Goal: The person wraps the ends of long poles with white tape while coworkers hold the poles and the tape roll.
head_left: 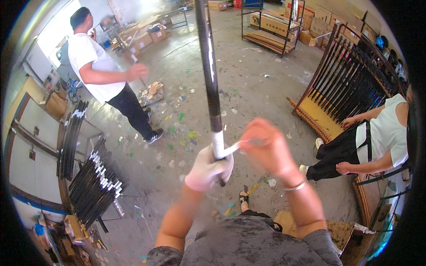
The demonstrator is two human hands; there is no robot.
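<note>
My left hand point(207, 167), in a white glove, grips the lower end of a long black rod point(208, 75) that runs up to the top of the view. The rod's lower section is wrapped in white tape point(218, 144). My bare right hand point(268, 148) pinches the loose end of that tape strip just right of the rod, with a thin bangle on the wrist. Both forearms come up from the lower edge.
A person in a white shirt and black trousers point(104, 75) stands at the left holding a rod. Another seated person point(377, 142) works at the right by a wooden rack of black rods point(350, 84). Bundles of black rods point(95, 184) lie at the left. Paper scraps litter the concrete floor.
</note>
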